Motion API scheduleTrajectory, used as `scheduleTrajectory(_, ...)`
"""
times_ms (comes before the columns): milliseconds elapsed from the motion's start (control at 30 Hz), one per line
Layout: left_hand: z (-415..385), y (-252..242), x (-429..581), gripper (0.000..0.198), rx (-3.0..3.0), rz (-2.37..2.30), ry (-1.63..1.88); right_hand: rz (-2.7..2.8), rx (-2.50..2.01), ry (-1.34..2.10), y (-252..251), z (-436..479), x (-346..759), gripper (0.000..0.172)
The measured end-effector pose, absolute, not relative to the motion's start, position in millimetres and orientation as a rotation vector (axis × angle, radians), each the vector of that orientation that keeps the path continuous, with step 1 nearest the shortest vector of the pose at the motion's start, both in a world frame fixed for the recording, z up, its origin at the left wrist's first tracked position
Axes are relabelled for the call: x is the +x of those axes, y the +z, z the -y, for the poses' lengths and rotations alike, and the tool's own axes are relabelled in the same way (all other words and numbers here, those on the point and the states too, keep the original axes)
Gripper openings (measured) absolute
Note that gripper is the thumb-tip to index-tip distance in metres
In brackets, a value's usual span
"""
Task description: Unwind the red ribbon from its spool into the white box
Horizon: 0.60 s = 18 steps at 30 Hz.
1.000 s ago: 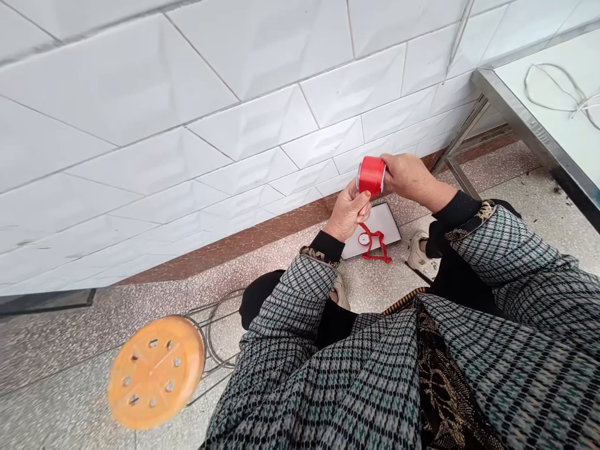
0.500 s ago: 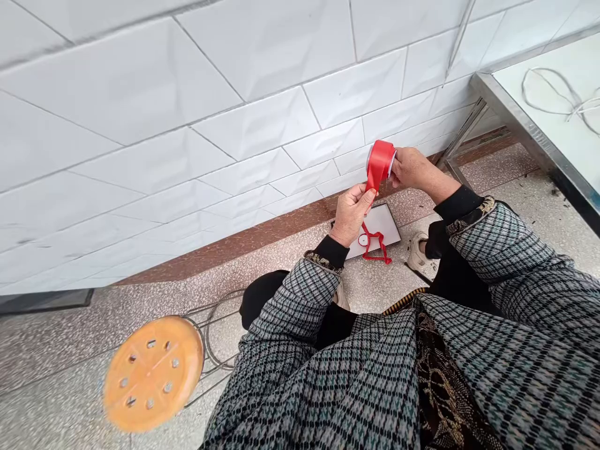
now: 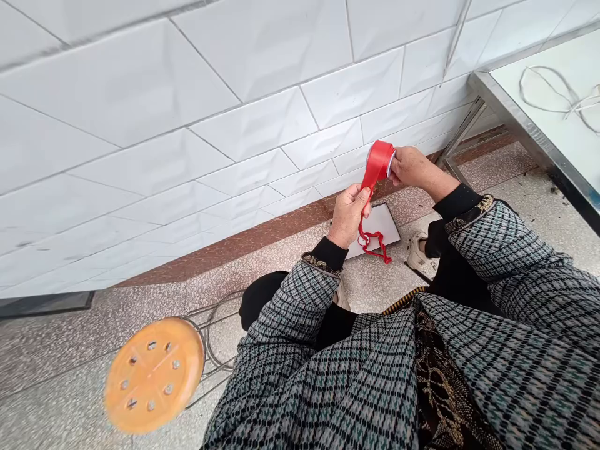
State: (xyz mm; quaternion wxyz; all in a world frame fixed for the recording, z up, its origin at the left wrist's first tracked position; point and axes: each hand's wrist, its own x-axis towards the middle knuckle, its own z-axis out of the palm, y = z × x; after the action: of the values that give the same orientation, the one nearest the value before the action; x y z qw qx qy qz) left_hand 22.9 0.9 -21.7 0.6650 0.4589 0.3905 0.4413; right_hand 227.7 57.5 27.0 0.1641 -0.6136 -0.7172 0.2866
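My right hand (image 3: 409,166) grips a spool of red ribbon (image 3: 381,156) by its right side, the fingertips partly hidden behind the rim. From the spool a flat strip of red ribbon (image 3: 368,184) runs down to my left hand (image 3: 349,212), which pinches it between thumb and fingers. Below that hand the ribbon's narrow, twisted tail (image 3: 375,241) hangs in front of a white flat panel with a dark edge (image 3: 380,224) on the floor. A small round white piece (image 3: 362,239) shows beside the tail.
An orange round stool with holes (image 3: 152,375) stands at lower left, near coiled dark cable (image 3: 210,340). To the right is a metal-edged table (image 3: 510,106) with white cord (image 3: 548,90) on it. A white tiled wall (image 3: 262,125) rises ahead. My shoe (image 3: 417,251) is beside the panel.
My left hand has moved slightly left and down from the spool, and a little more flat ribbon shows between them. The right hand has stayed nearly still.
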Motion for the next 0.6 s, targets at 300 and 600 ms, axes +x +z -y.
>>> scheduleTrajectory(300,-3.6,-16.8,21.4,0.044,0.998,-0.912,1.020,1.529,-1.718,1.399,43.3,-46.3,210.1,0.031)
scheduleTrajectory(600,-9.0,-23.3,18.8,0.050,1.012,-0.887,1.047,1.304,-1.459,1.745,45.1,-35.3,203.8,0.042)
